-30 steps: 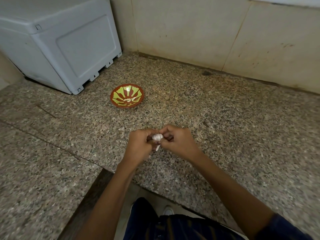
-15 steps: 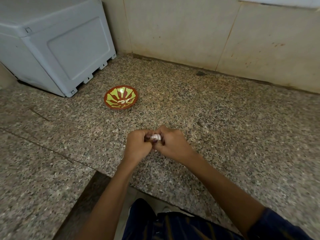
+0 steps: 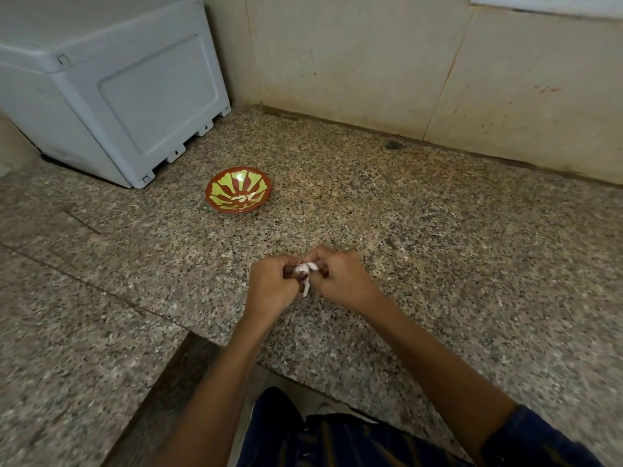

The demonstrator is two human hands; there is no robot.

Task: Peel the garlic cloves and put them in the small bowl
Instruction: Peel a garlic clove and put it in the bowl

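I have both hands brought together low over the tabletop [image 3: 438, 251], and I judge this to be the peeling step: the left hand [image 3: 271, 286] and the right hand [image 3: 340, 279] each have their fingers curled in on a piece of garlic [image 3: 305, 269], which shows white between the two grips, with a pale strip of skin [image 3: 306, 288] hanging down just below it. Both grips are pinched tight on the garlic from either side, knuckles toward me, so I cannot tell whether I hold a single clove or a cluster, nor how much skin is left on it. The small bowl [image 3: 261, 178], red-brown with yellow-green petal shapes, sits well beyond the grips and a little to the left of them, and a few pale peeled cloves [image 3: 243, 197] already lie in its bottom, so I take the job as partly done. The next move, as I read it, calls for tearing the loose skin clear, then freeing one hand to carry the bare clove forward and left to the bowl and drop it in from above. Farther off past the bowl, to the left, stands a grey plastic box [image 3: 135, 96] against the wall [image 3: 354, 62]. I can read no brand, label or writing anywhere; the box shows only small moulded marks near its feet, too small to make out.
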